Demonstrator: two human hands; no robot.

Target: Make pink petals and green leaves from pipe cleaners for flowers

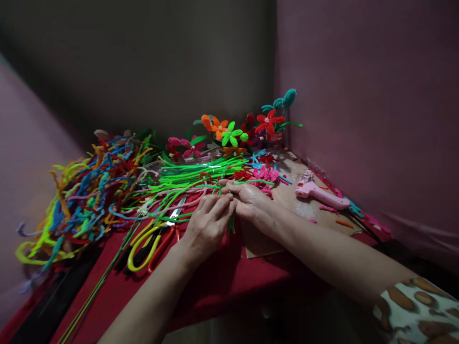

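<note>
My left hand (211,222) and my right hand (247,196) meet over the front of the table, fingers bent and pressed together. Between them are green pipe cleaners; dark green ends (231,224) hang below the fingertips. My fingers partly hide what they pinch. Just behind lies a bundle of bright green pipe cleaners (204,167) in clear wrapping. Left of my left hand rest scissors with yellow handles (145,248), beside red-orange handles (163,248). Pink and green pipe cleaners cross the blades.
A tangled heap of coloured pipe cleaners (93,196) fills the left side. Finished pipe-cleaner flowers (231,134) stand at the back. On the right, a pink glue gun (321,195) lies on a cardboard sheet (287,208). Thin green stems (103,277) cross the red cloth (215,282).
</note>
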